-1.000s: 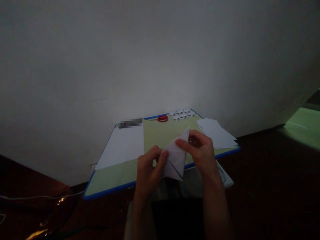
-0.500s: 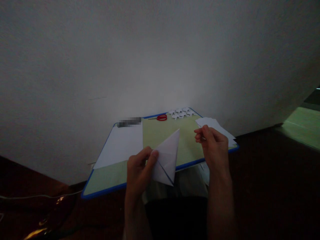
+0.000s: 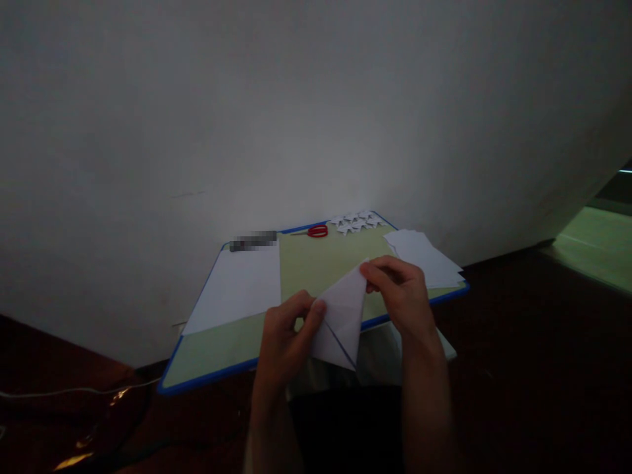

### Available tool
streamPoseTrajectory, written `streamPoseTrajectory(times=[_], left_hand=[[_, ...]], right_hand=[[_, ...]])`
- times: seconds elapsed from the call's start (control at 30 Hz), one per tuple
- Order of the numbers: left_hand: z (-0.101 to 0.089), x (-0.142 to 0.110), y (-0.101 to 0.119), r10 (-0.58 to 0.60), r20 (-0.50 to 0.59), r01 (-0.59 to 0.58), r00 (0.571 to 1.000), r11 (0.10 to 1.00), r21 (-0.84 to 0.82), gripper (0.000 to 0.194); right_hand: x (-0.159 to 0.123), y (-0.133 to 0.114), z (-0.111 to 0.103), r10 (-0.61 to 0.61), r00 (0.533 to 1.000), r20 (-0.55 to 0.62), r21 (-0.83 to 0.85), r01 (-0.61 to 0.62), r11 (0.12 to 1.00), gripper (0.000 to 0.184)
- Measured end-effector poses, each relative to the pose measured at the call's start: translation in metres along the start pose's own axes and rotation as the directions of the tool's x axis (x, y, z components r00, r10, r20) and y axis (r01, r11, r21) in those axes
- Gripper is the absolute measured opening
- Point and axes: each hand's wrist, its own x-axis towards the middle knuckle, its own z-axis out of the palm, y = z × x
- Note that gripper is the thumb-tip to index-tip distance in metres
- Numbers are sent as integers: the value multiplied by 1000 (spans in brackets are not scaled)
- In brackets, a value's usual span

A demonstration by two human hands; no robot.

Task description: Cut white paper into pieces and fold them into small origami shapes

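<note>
A folded sheet of white paper is held up in front of the table's near edge, a slanting fold line running across its lower part. My left hand pinches its left side between thumb and fingers. At the paper's pointed upper right corner, my right hand has thumb and fingertips closed on the tip. Both hands are above my lap.
The pale green table has a blue rim and stands against a wall. On it are a large white sheet, a blurred-out dark object, red-handled scissors, several small folded paper shapes and a paper stack.
My right hand has moved left and closed on the paper's upper corner, from which it was apart before. My left hand and the paper have shifted slightly right.
</note>
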Motion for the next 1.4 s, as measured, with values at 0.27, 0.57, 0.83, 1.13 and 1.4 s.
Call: streamPoseTrajectory(times=[0.27, 0.57, 0.83, 1.13, 1.4], left_hand=[[2, 4, 2, 52, 3, -52, 999, 999, -9, 44], [6, 5, -4, 45, -106, -41, 993, 999, 34, 42], [16, 8, -1, 145, -295, -92, 944, 979, 184, 37], [21, 6, 9, 215, -330, -135, 919, 959, 248, 38], [25, 7, 8, 323, -368, -200, 872, 921, 333, 37]], right_hand=[[-3, 1, 24, -57, 960, -275, 48, 73, 996, 9], [4, 9, 22, -4, 937, -350, 157, 63, 986, 23], [-8, 7, 44, -11, 998, -65, -166, 0, 986, 58], [-13, 7, 58, -182, 971, -158, -278, 133, 951, 56], [-11, 8, 54, -79, 989, -127, -181, 55, 982, 61]])
